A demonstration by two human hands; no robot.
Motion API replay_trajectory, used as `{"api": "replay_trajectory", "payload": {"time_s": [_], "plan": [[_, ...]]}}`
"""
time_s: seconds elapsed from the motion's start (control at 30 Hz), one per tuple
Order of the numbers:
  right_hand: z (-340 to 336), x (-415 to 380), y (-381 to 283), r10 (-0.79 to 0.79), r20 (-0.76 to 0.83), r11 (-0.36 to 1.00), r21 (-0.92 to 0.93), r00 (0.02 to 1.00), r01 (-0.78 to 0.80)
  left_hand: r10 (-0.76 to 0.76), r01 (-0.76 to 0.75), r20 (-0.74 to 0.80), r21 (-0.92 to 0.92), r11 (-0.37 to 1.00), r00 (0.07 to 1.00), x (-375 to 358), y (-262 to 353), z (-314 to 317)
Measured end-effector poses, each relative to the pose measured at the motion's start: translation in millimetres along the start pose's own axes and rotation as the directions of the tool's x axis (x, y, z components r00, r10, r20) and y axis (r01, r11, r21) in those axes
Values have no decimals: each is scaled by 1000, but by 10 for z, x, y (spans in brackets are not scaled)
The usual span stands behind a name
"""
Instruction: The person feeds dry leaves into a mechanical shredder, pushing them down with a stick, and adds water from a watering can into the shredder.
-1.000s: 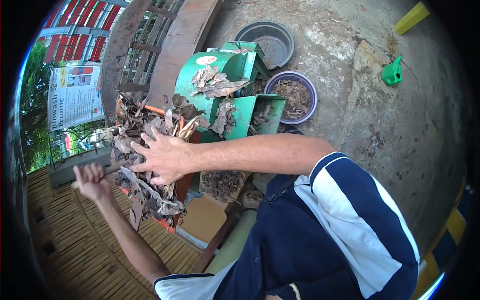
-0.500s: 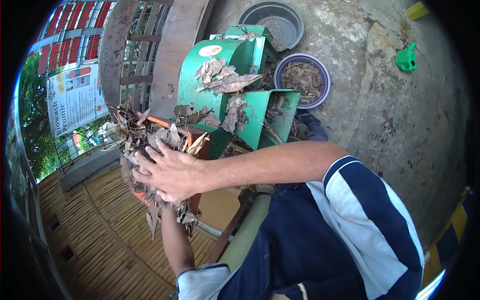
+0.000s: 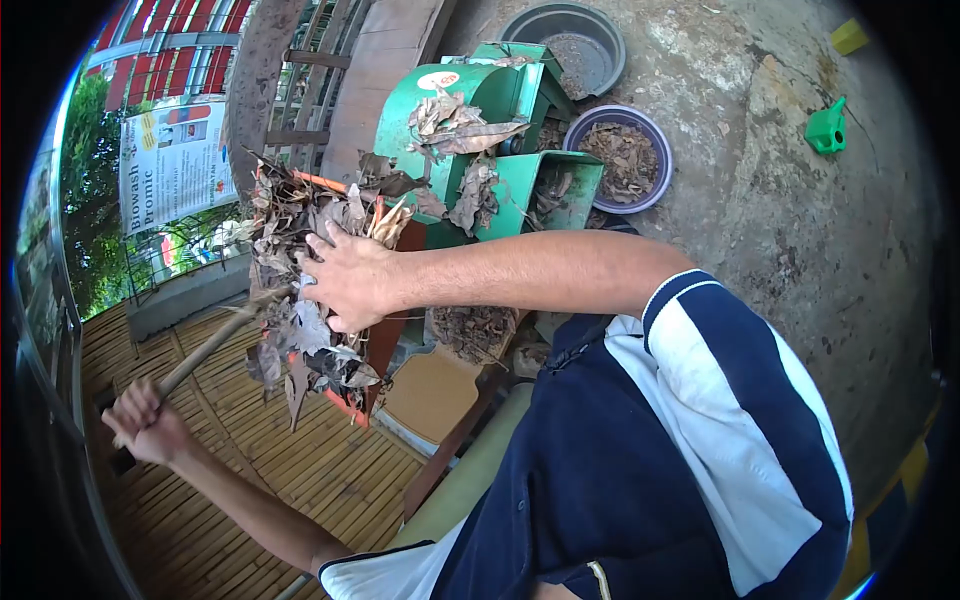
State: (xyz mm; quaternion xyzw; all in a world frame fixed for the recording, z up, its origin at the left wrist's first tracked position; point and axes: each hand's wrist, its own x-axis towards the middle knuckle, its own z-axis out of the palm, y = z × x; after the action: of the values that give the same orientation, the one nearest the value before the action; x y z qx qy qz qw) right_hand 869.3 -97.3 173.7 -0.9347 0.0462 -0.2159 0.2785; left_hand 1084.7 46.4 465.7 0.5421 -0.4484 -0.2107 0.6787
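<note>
In the lower left, my left hand [image 3: 148, 422] is closed around a wooden stick [image 3: 212, 345]. The stick's far end reaches the heap of dry leaves [image 3: 310, 325]. My right hand [image 3: 350, 277] lies on that heap with its fingers spread, pressing against the leaves. Under and around the heap shows an orange-red hopper [image 3: 392, 345], mostly covered. It joins a green machine [image 3: 405, 105] that looks like a shredder, with more dry leaves [image 3: 462, 135] on its top and a green chute [image 3: 575, 200] on its side.
A purple-rimmed basin [image 3: 668, 165] of shredded leaves stands by the chute, with a dark grey tub [image 3: 612, 40] behind it. A green watering can [image 3: 826, 128] is on the concrete floor [image 3: 740, 230]. Bamboo slats [image 3: 230, 480] lie below left, beside a railing with a banner [image 3: 175, 165].
My left hand, hidden beneath the leaves before, is now out to the left gripping the stick. My right hand stays on the heap. The view has shifted slightly.
</note>
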Motion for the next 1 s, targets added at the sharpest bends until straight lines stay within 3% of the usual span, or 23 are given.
{"api": "replay_trajectory", "payload": {"time_s": [0.07,0.13,0.2,0.27,0.37,0.4,0.47,0.5,0.57,0.67,0.73,0.8,0.87,0.9,0.97,1.0], "plan": [[-46,4,-11,9,74,998,-58,997,-5,-5,61,228,-239,969,974,156,279,-407],[-63,13,-10,18,39,997,-81,999,-15,37,16,206,-250,968,978,270,190,-484],[-148,68,10,-35,286,999,2,958,36,176,-161,88,-152,975,980,535,-210,-441],[-60,76,26,-58,235,998,25,970,54,83,-84,-14,-166,983,996,642,-906,64],[28,68,41,-22,-9,997,72,1000,22,20,-13,40,-164,986,999,750,-1443,34],[31,46,42,-15,-4,997,81,1000,16,-59,57,-14,-84,995,998,685,-1460,36],[9,11,49,-25,-235,1000,6,972,28,-123,137,-218,48,989,968,448,-1488,209],[25,17,53,-30,-263,999,-49,964,18,-148,157,-177,36,987,973,322,-1434,102],[18,23,51,-23,-269,999,-43,963,11,-133,173,-344,88,981,929,96,-1355,-1],[-10,56,42,19,-237,999,-32,971,-27,-176,192,-289,26,981,941,38,-1430,-395],[23,48,60,41,-261,999,14,964,-39,-124,188,-379,139,972,917,40,-2034,-116],[16,56,47,57,-219,998,4,974,-57,-170,338,-592,184,923,788,-22,-2611,123],[-21,40,32,66,-146,998,8,987,-66,-339,367,-288,46,929,896,-7,-2586,-88],[-11,43,-6,87,-96,996,-15,991,-89,-331,361,-293,54,931,897,-113,-2449,-131],[11,44,20,116,-5,992,-57,993,-116,-309,312,-134,2,950,942,-235,-2195,151],[27,30,21,104,10,994,-46,995,-104,-279,289,-153,48,956,948,-271,-2009,290]]}}
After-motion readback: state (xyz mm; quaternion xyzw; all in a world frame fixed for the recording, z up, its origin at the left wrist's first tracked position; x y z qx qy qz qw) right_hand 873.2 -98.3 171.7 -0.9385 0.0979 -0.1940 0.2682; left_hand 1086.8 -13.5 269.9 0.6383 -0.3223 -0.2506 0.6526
